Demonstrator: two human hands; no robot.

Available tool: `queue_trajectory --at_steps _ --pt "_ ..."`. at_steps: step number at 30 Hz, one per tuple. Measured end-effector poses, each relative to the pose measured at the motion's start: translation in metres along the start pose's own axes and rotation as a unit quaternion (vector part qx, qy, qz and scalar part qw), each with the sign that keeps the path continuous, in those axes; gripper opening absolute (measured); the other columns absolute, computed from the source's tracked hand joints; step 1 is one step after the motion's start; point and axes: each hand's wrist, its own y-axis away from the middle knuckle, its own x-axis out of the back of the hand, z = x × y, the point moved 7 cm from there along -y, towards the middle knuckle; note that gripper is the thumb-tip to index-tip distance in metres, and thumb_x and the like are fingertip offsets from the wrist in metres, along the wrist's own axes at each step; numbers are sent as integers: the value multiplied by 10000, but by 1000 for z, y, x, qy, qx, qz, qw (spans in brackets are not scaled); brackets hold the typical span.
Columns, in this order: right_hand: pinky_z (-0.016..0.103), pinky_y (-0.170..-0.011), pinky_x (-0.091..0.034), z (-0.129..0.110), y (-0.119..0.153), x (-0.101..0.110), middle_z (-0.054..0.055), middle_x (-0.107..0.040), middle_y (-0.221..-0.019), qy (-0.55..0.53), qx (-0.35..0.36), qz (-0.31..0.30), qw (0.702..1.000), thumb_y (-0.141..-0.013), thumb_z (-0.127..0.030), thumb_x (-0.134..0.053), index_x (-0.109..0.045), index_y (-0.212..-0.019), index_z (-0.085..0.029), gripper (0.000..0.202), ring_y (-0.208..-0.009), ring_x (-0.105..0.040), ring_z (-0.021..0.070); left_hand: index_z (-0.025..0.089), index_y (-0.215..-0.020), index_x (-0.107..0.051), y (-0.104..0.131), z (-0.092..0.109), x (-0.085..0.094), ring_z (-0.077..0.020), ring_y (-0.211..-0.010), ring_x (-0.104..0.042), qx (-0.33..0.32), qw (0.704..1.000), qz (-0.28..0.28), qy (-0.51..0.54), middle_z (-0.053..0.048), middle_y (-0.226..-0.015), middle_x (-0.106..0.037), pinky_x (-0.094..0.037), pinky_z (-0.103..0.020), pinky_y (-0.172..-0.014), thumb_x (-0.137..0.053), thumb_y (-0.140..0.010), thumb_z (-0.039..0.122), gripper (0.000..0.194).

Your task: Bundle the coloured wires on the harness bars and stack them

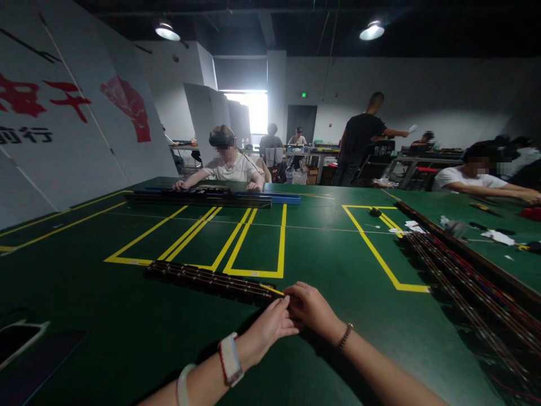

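Observation:
A long dark strip assembly (211, 279) with thin wires along its top lies across the green table in front of me. My left hand (268, 327) is at its right end, thumb and index finger closed together and the other fingers partly stretched. Against it, my right hand (313, 309) bends its fingers over the same end. A thin yellow strip (271, 289) on the assembly runs up to my right fingertips, which look closed on it. Whatever lies between my left fingers is hidden by the two hands.
Yellow tape outlines (281, 242) mark the green table (313, 242). Several similar wired strips (460, 299) lie at the right, near white scraps (499, 237). Across the table, a person in a headset (230, 160) has hands on long dark and blue pieces (285, 199). A dark flat object (42, 361) sits lower left.

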Motion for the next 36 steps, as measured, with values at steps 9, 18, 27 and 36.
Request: queue_trajectory --at_steps 9,18,27,36 --pt "277 -724 -459 2 11 -2 58 -557 -919 38 10 43 998 -863 -173 -511 -644 -991 -212 189 -832 -529 162 174 -1251 -372 -19 -9 2 -206 -1146 -561 -25 991 14 132 -178 -1283 -522 -466 -368 -915 -393 -920 448 430" --pt "356 -732 -440 -12 19 -5 82 -570 -969 154 54 33 986 -853 -194 -523 -487 -1259 -243 411 -852 -505 208 211 -1189 -426 -30 -30 10 -199 -1141 -559 3 980 45 196 -129 -1264 -550 -475 -341 -870 -358 -926 452 364" --pt "329 -689 -426 -8 21 -7 80 -585 -928 175 65 34 982 -908 -181 -451 -503 -1242 -242 343 -792 -511 188 202 -1247 -435 -37 -43 12 -241 -1199 -517 14 968 15 251 -147 -1263 -553 -436 -366 -935 -554 -817 516 546" --pt "288 -648 -379 -10 16 -4 68 -575 -858 189 69 63 977 -916 -183 -452 -581 -1153 -222 273 -742 -496 161 171 -1228 -498 -36 -39 12 -274 -1277 -438 14 958 -27 286 -165 -1306 -523 -362 -407 -1030 -629 -766 517 591"
